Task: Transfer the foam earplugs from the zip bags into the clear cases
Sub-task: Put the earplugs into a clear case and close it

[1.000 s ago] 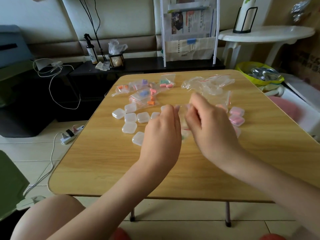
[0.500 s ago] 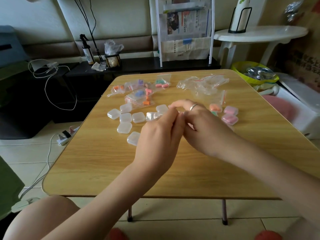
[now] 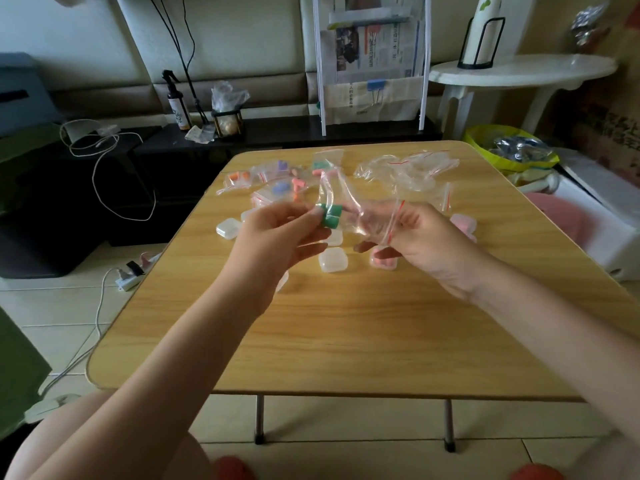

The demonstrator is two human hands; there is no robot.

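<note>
My hands, now parted: left hand point(image 3: 277, 233) pinches green earplugs point(image 3: 331, 216); right hand point(image 3: 420, 244) grips emptied zip bag point(image 3: 367, 209), freeing plugs for casing.

The near half of the wooden table point(image 3: 346, 341) is being left open for passage; the far half is being obstructed by clear cases point(image 3: 332, 259) and zip bags point(image 3: 408, 168).

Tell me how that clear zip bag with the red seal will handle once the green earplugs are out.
The clear zip bag with the red seal sags crumpled from the right hand, so probably floppy. Likely very light, and perhaps slippery, being glossy.
</note>
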